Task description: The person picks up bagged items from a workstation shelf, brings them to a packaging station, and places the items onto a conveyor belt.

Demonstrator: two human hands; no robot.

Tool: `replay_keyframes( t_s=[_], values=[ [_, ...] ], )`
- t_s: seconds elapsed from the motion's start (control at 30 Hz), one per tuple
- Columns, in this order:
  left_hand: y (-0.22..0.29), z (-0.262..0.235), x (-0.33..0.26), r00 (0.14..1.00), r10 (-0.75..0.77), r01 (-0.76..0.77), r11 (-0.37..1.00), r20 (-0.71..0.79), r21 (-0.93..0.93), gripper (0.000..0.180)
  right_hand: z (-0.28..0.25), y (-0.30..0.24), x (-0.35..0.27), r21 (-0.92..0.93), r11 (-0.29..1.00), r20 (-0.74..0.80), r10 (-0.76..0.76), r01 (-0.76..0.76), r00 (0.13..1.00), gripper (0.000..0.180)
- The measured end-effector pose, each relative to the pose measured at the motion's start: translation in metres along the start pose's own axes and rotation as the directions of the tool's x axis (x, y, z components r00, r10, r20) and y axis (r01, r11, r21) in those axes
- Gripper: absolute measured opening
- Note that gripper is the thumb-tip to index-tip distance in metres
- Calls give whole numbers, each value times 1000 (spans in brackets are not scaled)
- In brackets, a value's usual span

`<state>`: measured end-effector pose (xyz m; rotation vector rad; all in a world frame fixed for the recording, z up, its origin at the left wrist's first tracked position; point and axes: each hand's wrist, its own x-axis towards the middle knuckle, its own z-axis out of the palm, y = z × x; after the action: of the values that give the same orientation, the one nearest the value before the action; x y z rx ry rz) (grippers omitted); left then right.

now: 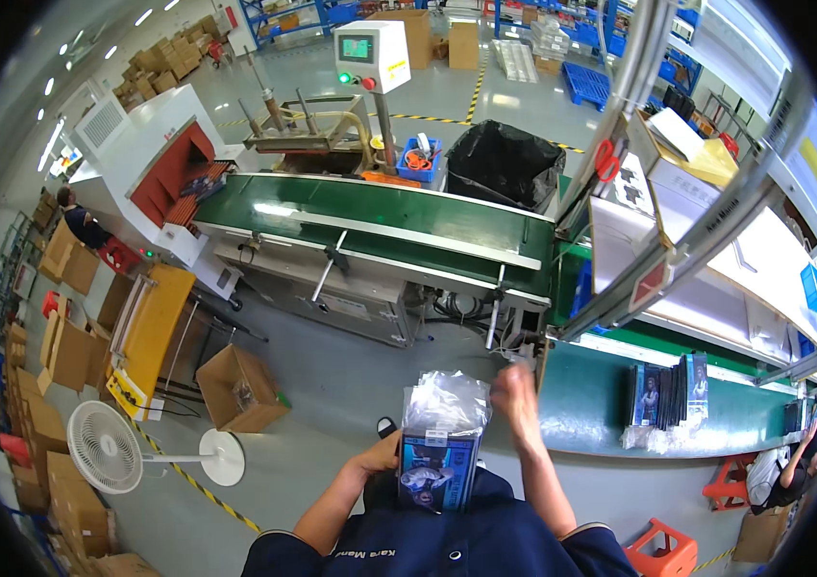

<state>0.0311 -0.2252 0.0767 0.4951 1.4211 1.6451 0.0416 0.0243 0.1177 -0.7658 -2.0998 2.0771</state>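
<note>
My left hand [377, 458] holds a flat blue printed box [437, 468] upright in front of my chest. A clear plastic bag [447, 401] covers the top of the box. My right hand [514, 389] is raised just right of the bag's top, blurred, fingers loosely together, near or touching the bag; whether it grips it I cannot tell. A row of similar dark boxes [668, 389] stands on the green worktable [581, 404] to my right, with clear bags beneath them.
A green conveyor belt [380, 216] runs across ahead, into a white and red tunnel machine [163, 168] at left. A black-lined bin [505, 159], an open carton [240, 385], a white floor fan [106, 447], and orange stools [663, 553] stand around. Other people work at far left and lower right.
</note>
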Motion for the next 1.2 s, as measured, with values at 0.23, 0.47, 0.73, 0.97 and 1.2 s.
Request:
replay_keyframes(
  t_s=[0.23,0.47,0.73,0.97,1.2],
  values=[
    [-4,-89,-54,976,-142,141,990,-166,-16,56,102,34,-11,433,741,566,220,-514,795,45],
    [-15,-168,-104,999,4,-20,944,-50,-329,64,180,29,8,260,900,510,180,-351,841,35],
    [-41,-208,-131,985,153,-173,830,-82,-531,71,231,-13,63,13,999,278,-43,41,960,25],
    [-78,-241,-141,973,178,-232,805,-150,-547,73,247,-58,231,-78,943,48,-322,325,946,33],
    [-123,-289,-146,969,150,-234,805,-194,-546,75,222,-64,470,-340,886,-359,-431,314,828,24]
  ],
)
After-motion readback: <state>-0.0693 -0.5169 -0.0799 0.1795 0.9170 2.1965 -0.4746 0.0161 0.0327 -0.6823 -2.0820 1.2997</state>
